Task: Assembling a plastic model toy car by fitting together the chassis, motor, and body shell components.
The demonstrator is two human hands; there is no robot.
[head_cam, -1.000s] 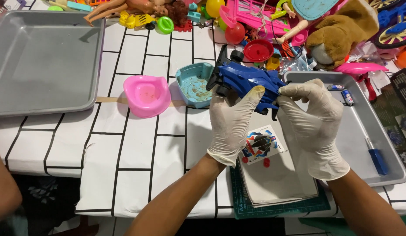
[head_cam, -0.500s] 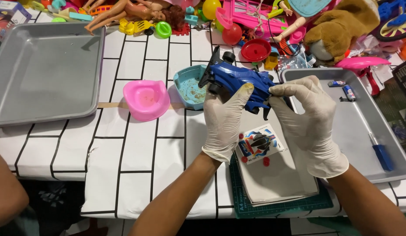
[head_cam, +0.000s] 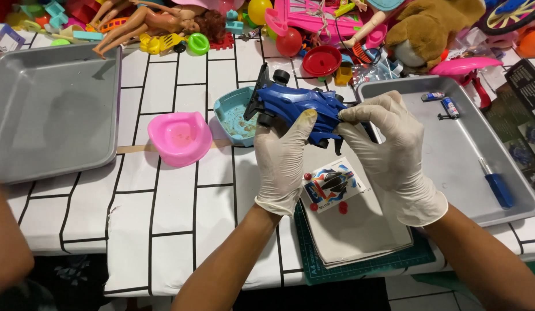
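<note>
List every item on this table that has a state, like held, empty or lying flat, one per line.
blue toy car: held up off the table by both hands
left hand: gloved, gripping the car
right hand: gloved, gripping the car
left grey tray: empty
right grey tray: holds a blue-handled screwdriver and batteries
pink bowl: upright, empty
sticker sheet: lying flat

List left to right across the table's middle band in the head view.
Grey tray → pink bowl → teal bowl → left hand → blue toy car, held by both hands → right hand → second grey tray → blue-handled screwdriver in it.
</note>
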